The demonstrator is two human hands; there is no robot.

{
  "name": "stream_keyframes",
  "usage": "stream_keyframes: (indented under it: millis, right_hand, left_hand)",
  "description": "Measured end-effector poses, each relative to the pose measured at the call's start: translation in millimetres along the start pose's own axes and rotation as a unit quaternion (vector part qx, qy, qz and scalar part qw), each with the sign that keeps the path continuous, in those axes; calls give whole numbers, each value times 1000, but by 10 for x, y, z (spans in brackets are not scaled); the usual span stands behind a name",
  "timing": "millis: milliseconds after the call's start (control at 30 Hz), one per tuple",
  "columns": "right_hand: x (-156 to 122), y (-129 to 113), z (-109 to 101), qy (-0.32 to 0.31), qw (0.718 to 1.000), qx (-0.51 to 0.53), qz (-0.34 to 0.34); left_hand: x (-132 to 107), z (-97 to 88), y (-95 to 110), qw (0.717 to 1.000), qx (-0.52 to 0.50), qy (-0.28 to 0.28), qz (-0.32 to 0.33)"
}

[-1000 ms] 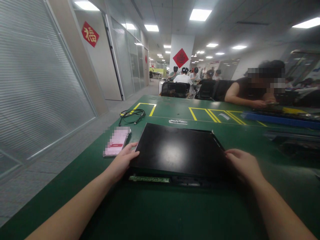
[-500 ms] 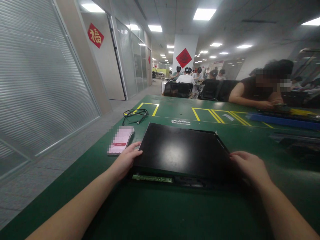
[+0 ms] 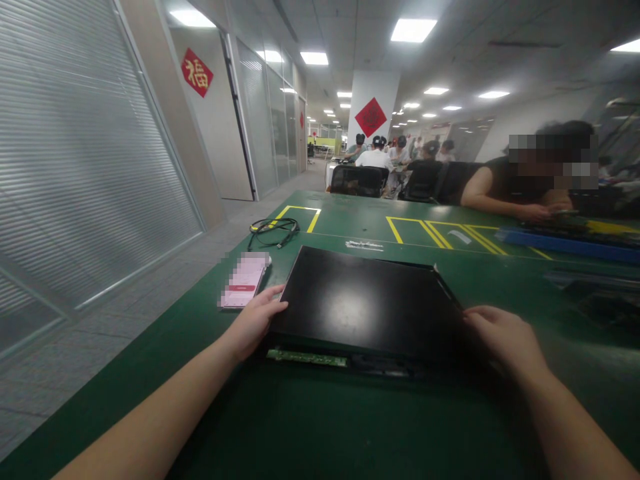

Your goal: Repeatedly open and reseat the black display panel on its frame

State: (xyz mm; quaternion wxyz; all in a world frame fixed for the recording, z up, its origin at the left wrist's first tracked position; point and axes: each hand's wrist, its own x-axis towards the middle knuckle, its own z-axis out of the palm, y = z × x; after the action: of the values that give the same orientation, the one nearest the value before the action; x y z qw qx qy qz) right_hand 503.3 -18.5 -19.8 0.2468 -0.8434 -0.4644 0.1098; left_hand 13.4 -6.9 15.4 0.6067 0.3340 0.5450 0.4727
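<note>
A flat black metal cover (image 3: pixel 365 300) lies on a low chassis on the green table (image 3: pixel 320 427) in front of me. A green circuit board strip (image 3: pixel 306 358) shows under its near edge. My left hand (image 3: pixel 253 321) grips the cover's left near corner, thumb on top, fingers curled under the side. My right hand (image 3: pixel 503 337) holds the right near corner the same way, fingers closed against the edge.
A phone (image 3: pixel 244 281) lies left of the cover. A coiled black cable (image 3: pixel 273 230) and a small white strip (image 3: pixel 364 245) lie farther back. Yellow tape outlines mark the table. A person sits at the far right beside a blue tray (image 3: pixel 555 241). Black chairs stand behind.
My hands stay on the cover's two near corners. Only the view has drifted slightly to the left; the cover has not visibly moved.
</note>
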Motion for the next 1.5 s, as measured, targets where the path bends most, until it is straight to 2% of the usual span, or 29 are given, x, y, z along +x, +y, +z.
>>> stream_keyframes:
  millis: [600, 733, 867, 1067, 1233, 1367, 1500]
  right_hand:
    - [103, 178, 50, 1, 1000, 17, -19]
    - [99, 185, 71, 16, 999, 20, -42]
    - [85, 155, 70, 24, 999, 17, -37]
    - [75, 131, 59, 2, 1000, 24, -17]
    - [106, 171, 74, 18, 998, 39, -39]
    - [116, 195, 88, 14, 998, 55, -22]
    - [127, 215, 106, 22, 997, 62, -33]
  left_hand:
    - [15, -32, -30, 1000, 9, -9, 1]
    - [18, -39, -28, 1000, 7, -4, 1]
    - [-3, -24, -16, 1000, 22, 2, 5]
    - [-22, -15, -11, 1000, 24, -1, 10]
    - [2, -61, -25, 999, 29, -7, 20]
    - [28, -108, -41, 998, 27, -19, 55]
    - [80, -155, -68, 993, 65, 3, 101]
